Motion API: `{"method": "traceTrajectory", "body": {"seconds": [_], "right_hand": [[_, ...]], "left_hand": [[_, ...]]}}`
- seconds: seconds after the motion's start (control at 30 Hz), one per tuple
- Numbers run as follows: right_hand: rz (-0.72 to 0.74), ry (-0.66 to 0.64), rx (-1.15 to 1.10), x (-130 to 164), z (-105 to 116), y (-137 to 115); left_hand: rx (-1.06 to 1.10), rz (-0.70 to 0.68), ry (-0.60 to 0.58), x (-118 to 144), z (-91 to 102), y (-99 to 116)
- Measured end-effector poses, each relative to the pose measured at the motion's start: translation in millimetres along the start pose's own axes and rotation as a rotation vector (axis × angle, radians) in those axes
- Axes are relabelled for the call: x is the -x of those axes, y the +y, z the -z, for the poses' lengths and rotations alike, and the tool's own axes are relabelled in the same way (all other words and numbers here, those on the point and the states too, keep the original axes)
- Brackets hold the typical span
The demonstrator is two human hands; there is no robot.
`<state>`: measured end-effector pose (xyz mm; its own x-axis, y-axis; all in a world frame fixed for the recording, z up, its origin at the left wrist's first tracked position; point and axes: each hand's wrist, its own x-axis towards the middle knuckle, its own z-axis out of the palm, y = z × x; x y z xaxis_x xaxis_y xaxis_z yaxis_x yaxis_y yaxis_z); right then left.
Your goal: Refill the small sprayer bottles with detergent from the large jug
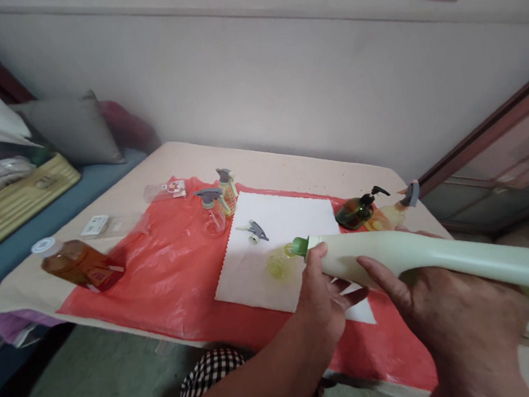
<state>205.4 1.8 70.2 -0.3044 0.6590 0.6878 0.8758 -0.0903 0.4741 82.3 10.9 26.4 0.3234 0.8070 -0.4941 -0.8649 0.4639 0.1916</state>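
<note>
One pale green container lies against both hands' fingers.

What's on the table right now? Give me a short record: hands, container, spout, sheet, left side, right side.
left hand: supporting the pale green container near its spout end, thumb at the collar
right hand: holding the container farther back
container: lying nearly level
green spout: at the yellow bottle's mouth; contact and flow unclear
white sheet: yellow bottle, loose spray head
left side: two spray bottles, amber bottle with white cap
right side: dark pump bottle, grey-topped bottle
</note>
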Motion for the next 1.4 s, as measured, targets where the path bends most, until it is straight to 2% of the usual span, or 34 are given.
{"method": "traceTrajectory", "body": {"seconds": [0.13,0.37,0.6,1.4], "right_hand": [[0.009,0.019,-0.011,1,-1,1],[0.048,-0.050,-0.050,-2,2,7],[-0.062,-0.056,-0.037,-1,2,-3],[-0.056,-0.047,-0.047,-2,5,-4]], "left_hand": [[0.000,-0.004,-0.004,1,0.0,0],[0.001,-0.009,-0.019,-3,2.1,0],[0.003,-0.011,-0.022,-1,1.4,-1],[0.010,-0.011,-0.018,-1,1.0,-1]]}}
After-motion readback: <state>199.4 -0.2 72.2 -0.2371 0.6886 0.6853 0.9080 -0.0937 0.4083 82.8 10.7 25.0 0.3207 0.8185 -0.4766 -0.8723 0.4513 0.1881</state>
